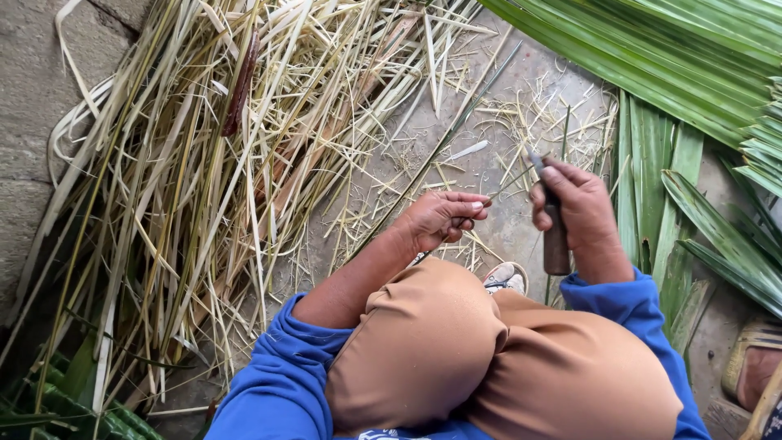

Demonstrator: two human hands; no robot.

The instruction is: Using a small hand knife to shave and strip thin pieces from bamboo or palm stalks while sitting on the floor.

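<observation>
Left hand (pixel 440 218) at frame centre, grip closed in a pinch on a thin green leaf rib (pixel 440 147). Rib long axis diagonal: runs from the pinch up to the upper right of centre, other end trailing down-left past the wrist. Right hand (pixel 574 208) just right of centre, grip wrapped tight round a knife (pixel 554 232), dark wooden handle pointing down, blade tip up-left, meeting the rib near the left fingertips. Hands near each other, apart. Surface: bare grey concrete floor (pixel 489 171), littered with pale shavings. Big heap of dry and green stripped strips (pixel 187 163) filling the left half. Fresh green palm fronds (pixel 692 57) upper right and down the right edge. Sandalled foot (pixel 505 279) below the hands, tan-clothed knees, blue sleeves.
</observation>
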